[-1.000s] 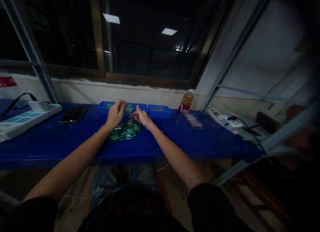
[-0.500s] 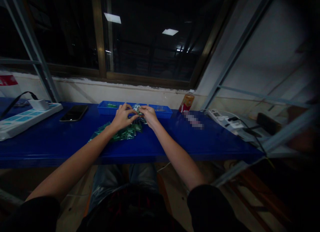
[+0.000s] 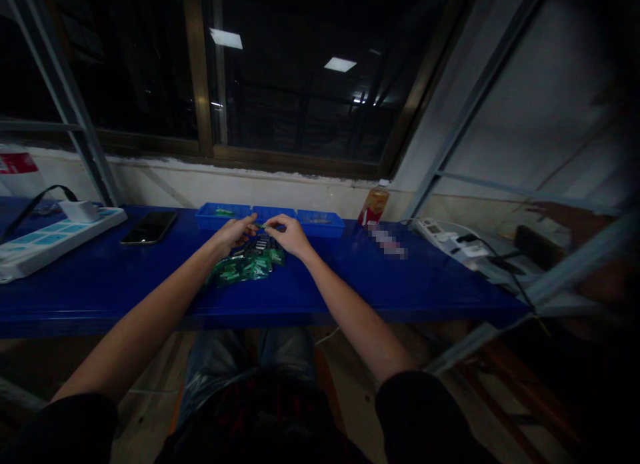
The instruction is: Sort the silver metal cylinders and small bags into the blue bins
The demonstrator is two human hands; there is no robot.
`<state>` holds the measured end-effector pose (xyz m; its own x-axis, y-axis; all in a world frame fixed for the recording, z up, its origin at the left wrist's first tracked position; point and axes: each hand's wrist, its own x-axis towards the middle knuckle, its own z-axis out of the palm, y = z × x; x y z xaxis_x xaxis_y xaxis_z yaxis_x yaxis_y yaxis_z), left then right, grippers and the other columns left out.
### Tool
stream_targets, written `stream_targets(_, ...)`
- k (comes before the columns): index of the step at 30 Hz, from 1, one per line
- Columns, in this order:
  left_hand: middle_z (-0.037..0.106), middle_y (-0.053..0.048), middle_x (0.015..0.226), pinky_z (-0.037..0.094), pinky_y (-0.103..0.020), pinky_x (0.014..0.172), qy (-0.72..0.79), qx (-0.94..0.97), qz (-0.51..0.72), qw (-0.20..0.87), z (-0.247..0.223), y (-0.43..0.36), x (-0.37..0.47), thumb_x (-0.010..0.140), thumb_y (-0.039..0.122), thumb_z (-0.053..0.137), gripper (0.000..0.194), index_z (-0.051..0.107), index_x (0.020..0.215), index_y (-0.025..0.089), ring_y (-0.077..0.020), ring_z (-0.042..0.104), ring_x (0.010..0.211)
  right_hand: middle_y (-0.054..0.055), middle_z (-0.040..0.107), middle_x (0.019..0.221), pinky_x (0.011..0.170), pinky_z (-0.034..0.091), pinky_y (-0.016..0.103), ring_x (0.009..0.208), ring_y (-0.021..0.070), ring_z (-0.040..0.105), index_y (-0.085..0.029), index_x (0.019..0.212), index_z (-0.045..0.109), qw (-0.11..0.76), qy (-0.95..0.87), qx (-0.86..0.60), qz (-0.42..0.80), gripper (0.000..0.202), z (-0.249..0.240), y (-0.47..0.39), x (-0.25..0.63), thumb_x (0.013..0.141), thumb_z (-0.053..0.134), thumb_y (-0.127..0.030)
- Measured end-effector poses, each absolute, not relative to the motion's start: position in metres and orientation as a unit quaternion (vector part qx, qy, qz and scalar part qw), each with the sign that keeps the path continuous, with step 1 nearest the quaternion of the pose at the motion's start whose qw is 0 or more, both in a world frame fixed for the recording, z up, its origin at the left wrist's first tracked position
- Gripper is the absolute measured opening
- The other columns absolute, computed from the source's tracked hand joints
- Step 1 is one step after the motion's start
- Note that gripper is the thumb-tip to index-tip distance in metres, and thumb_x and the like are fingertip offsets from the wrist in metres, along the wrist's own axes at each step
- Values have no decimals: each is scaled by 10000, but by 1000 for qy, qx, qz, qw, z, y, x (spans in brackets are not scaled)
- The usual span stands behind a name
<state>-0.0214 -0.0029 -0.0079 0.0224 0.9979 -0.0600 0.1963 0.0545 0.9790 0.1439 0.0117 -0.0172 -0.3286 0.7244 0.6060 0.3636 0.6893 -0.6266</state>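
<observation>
Both hands meet above the pile, in front of the blue bins. A small green piece [image 3: 261, 226] is pinched between their fingertips; its exact kind is too small to make out. My left hand [image 3: 235, 233] has thumb and forefinger closed at the piece's left end. My right hand [image 3: 290, 234] grips the other end with thumb and forefinger. Below them lies a heap of small green packets [image 3: 245, 269], shiny like plastic. Several dark pieces with pale bands [image 3: 261, 242] lie at the heap's far side, partly behind the fingers.
Three joined blue bins [image 3: 320, 225] stand along the wall; the left one contains something green. A phone [image 3: 149, 227] and a white power strip [image 3: 60, 236] lie left on the blue table [image 3: 320, 297]. A drink bottle [image 3: 374, 205] stands right, near another power strip [image 3: 450, 241].
My hands have drawn slightly apart, the left one moving left. The shiny clear wrapping between them no longer shows; a small green piece does. Dark pieces below are now uncovered.
</observation>
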Motion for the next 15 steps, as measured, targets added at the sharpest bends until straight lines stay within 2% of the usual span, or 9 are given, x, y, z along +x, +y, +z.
stream_targets(2, 624, -51, 735, 335, -217, 470, 556, 537, 428, 468, -7, -4, -20, 664, 495, 604, 375, 614, 739, 127, -81, 443, 473, 19, 568, 829, 729, 445, 262, 813, 129, 552, -175, 794, 641, 451, -813, -334, 157, 103, -17, 9, 143, 715, 576, -161)
stream_targets(4, 624, -45, 729, 357, -224, 483, 555, 550, 464, 416, -5, -1, -22, 673, 429, 596, 304, 597, 747, 135, -94, 471, 480, 27, 544, 884, 743, 448, 268, 867, 137, 540, -188, 821, 634, 449, -819, -331, 136, 118, -16, 6, 142, 727, 566, -163)
stream_targets(7, 638, -63, 771, 423, -258, 585, 574, 575, 542, 214, -3, 9, -36, 738, 402, 509, 287, 588, 841, 146, -158, 572, 610, 36, 511, 965, 737, 454, 276, 909, 146, 528, -206, 921, 608, 458, -808, -348, 128, 181, -19, 4, 140, 746, 562, -212)
stream_targets(9, 646, -93, 886, 436, -309, 753, 607, 564, 557, 57, -3, 17, -51, 776, 411, 468, 339, 575, 964, 151, -221, 602, 840, 37, 513, 973, 742, 449, 282, 897, 147, 527, -210, 969, 595, 445, -807, -369, 121, 229, -22, 5, 139, 744, 577, -250)
stream_targets(10, 642, -112, 929, 424, -342, 814, 631, 553, 542, 31, -4, 20, -58, 784, 428, 458, 388, 554, 1032, 146, -250, 589, 924, 36, 523, 953, 750, 443, 287, 882, 148, 529, -206, 970, 598, 431, -810, -381, 115, 238, -23, 6, 139, 740, 586, -264)
stream_targets(12, 587, -184, 1071, 394, -408, 886, 678, 540, 497, 26, -7, 24, -71, 766, 482, 478, 537, 494, 1146, 103, -314, 530, 1057, 31, 554, 870, 767, 431, 301, 836, 151, 535, -186, 928, 617, 396, -821, -398, 104, 210, -24, 8, 140, 738, 596, -273)
stream_targets(15, 397, -272, 1270, 364, -469, 923, 720, 509, 471, 35, -12, 22, -80, 752, 549, 469, 708, 397, 1246, 47, -382, 453, 1145, 23, 595, 771, 772, 421, 309, 774, 147, 550, -165, 828, 642, 381, -831, -389, 115, 123, -14, 5, 147, 753, 582, -242)
